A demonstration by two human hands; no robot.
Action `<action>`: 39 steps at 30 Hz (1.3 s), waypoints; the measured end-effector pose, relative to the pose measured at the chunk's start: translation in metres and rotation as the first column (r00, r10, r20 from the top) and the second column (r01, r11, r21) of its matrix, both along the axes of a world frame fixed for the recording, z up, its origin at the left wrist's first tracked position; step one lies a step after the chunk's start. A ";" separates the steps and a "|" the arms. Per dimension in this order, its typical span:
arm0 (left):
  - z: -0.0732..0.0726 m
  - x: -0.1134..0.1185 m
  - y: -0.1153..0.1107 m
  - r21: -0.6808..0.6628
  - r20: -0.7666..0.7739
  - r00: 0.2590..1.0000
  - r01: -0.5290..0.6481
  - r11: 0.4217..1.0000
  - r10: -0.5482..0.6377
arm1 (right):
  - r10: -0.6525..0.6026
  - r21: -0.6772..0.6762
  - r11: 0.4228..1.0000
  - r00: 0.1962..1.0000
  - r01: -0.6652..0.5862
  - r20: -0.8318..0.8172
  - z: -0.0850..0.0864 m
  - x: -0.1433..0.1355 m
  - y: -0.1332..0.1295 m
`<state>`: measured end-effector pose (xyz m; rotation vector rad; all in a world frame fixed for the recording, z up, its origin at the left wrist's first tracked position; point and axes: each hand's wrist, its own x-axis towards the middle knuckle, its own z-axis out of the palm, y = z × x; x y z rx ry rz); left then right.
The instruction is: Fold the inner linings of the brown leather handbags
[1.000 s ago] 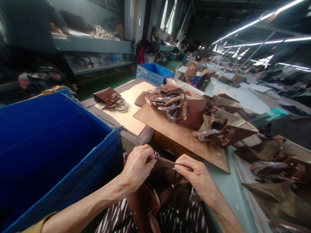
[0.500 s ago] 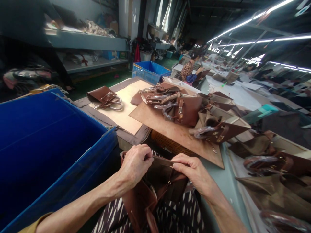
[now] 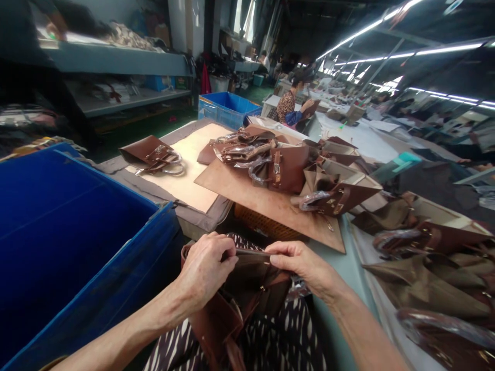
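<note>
A brown leather handbag [image 3: 216, 322] rests in my lap on black-and-white patterned cloth, its mouth toward me and its dark lining showing. My left hand [image 3: 211, 265] is closed on the bag's top edge at the left, fingers curled over it. At the right end of the same edge, my right hand [image 3: 296, 260] pinches the rim between thumb and fingers. The edge runs fairly straight between both hands. A small metal fitting shows on the inside below my right hand. The bag's far side is hidden.
A big blue bin [image 3: 77, 221] stands at my left. Ahead, a brown board [image 3: 240, 193] carries several handbags, and one lone handbag [image 3: 149, 152] lies on a pale sheet [image 3: 189, 180]. More unfinished bags [image 3: 429, 283] cover the right-hand table. A person [image 3: 288, 105] sits further back; another stands far left.
The surroundings have shifted left and slightly up in view as my head turned a little. Both hands keep their hold on the handbag's edge, with little visible movement.
</note>
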<state>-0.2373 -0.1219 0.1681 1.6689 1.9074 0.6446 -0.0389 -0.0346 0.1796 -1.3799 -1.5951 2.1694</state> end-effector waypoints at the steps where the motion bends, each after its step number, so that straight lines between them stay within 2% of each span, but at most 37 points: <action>1: 0.000 0.001 0.000 -0.012 -0.007 1.000 0.000 1.000 0.000 | -0.003 -0.004 1.000 1.000 0.003 -0.006 -0.001 0.001 0.000; 11: 0.002 0.004 -0.005 -0.089 -0.062 0.998 0.021 0.996 -0.026 | -0.010 -0.230 0.973 0.996 -0.011 -0.088 -0.016 0.004 0.006; 15: 0.012 0.011 -0.014 -0.083 -0.053 0.996 0.068 0.994 -0.073 | 0.035 -0.158 0.986 0.997 -0.047 -0.074 -0.006 0.011 0.002; 19: 0.020 0.027 -0.018 -0.073 -0.013 0.987 0.156 0.985 -0.158 | 0.078 -0.091 0.992 0.996 -0.081 -0.038 0.002 0.031 -0.005; 22: 0.019 0.041 -0.014 -0.076 -0.022 0.979 0.198 0.977 -0.201 | 0.093 -0.067 0.993 0.996 -0.094 -0.016 -0.002 0.050 -0.010; 26: 0.016 0.055 -0.006 -0.112 -0.070 0.960 0.262 0.959 -0.270 | 0.054 -0.039 0.998 0.999 -0.054 -0.009 -0.013 0.069 -0.014; 30: 0.016 0.062 -0.003 -0.119 -0.083 0.954 0.279 0.953 -0.289 | 0.024 0.036 0.999 0.999 -0.024 -0.025 -0.019 0.076 -0.018; 37: 0.013 0.064 0.000 -0.124 -0.082 0.963 0.244 0.962 -0.255 | -0.037 -0.041 0.998 0.999 0.036 -0.008 -0.017 0.071 -0.021; 39: 0.014 0.065 0.001 -0.128 -0.082 0.971 0.213 0.969 -0.224 | -0.043 -0.010 0.999 0.998 0.043 0.035 -0.016 0.069 -0.021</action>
